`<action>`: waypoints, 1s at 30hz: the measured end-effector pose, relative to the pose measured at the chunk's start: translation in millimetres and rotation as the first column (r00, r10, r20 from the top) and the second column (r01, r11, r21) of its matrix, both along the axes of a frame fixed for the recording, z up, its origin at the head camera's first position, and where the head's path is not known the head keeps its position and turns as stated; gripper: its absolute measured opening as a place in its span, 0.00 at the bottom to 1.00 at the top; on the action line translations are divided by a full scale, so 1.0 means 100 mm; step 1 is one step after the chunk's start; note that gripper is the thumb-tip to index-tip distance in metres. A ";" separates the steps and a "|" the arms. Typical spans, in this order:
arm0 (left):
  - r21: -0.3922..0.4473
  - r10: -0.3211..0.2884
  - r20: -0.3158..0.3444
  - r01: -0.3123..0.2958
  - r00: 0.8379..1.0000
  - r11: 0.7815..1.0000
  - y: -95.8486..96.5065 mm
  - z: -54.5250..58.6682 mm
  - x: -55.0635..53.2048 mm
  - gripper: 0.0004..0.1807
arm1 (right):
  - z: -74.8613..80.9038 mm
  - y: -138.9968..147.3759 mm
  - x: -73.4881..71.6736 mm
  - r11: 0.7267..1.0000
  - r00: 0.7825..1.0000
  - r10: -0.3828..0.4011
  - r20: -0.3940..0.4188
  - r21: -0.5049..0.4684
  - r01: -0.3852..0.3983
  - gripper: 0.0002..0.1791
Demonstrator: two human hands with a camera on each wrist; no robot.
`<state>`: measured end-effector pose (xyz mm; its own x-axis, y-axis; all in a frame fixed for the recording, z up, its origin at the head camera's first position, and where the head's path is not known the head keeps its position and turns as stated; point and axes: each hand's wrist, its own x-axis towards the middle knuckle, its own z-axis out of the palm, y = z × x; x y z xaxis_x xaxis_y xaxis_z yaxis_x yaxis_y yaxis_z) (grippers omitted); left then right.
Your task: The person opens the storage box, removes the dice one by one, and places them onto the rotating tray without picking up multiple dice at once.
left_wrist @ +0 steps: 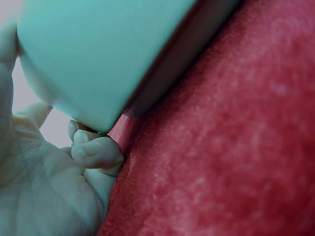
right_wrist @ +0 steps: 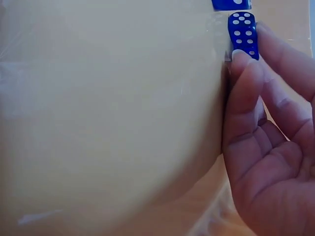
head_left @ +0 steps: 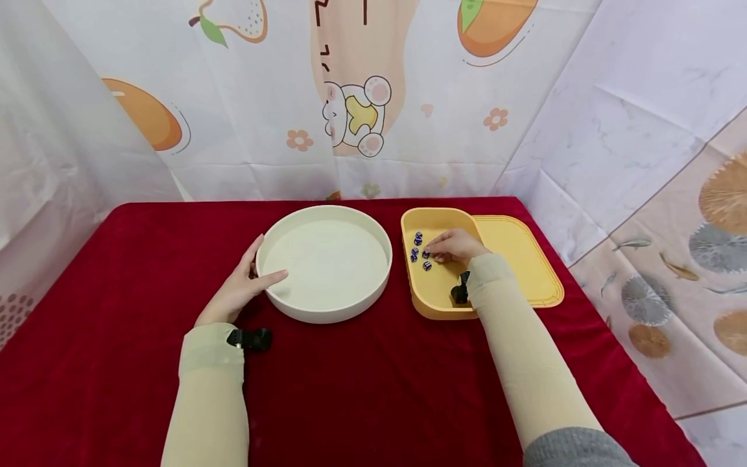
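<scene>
A round white tray (head_left: 323, 266) with a low wall stands on the red cloth. My left hand (head_left: 242, 285) grips its left side, thumb over the rim and fingers along the outside. The left wrist view shows curled fingertips tucked at the lower edge of the tray wall (left_wrist: 98, 59). To the right, my right hand (head_left: 457, 246) reaches into a yellow rectangular box (head_left: 446, 306). Thumb and fingertips pinch a blue die (right_wrist: 242, 32) with white dots. Several more blue dice (head_left: 414, 254) lie on the box floor left of the fingers.
A yellow lid (head_left: 525, 266) lies flat on the cloth at the box's right side. The red cloth (head_left: 350, 389) covers the table. Behind it hangs a printed white curtain (head_left: 245, 130), with a pale sheet (head_left: 630, 117) along the right.
</scene>
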<state>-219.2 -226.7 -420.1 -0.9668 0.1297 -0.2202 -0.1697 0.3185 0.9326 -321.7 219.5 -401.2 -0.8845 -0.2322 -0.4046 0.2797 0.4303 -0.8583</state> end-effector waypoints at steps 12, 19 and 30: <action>-0.011 -0.007 -0.020 0.006 1.000 1.000 -0.01 0.01 0.00 0.58 | 0.02 -0.05 0.00 1.000 1.000 0.004 -0.012 -0.015 -0.004 0.19; -0.008 -0.001 -0.022 0.001 1.000 1.000 -0.02 0.00 0.00 0.58 | 0.06 -0.07 0.00 0.996 0.997 0.069 -0.046 0.066 -0.066 0.20; -0.001 0.001 -0.019 -0.001 1.000 1.000 0.00 -0.01 -0.02 0.57 | 0.07 -0.06 0.01 0.999 1.000 0.002 -0.025 0.035 -0.001 0.16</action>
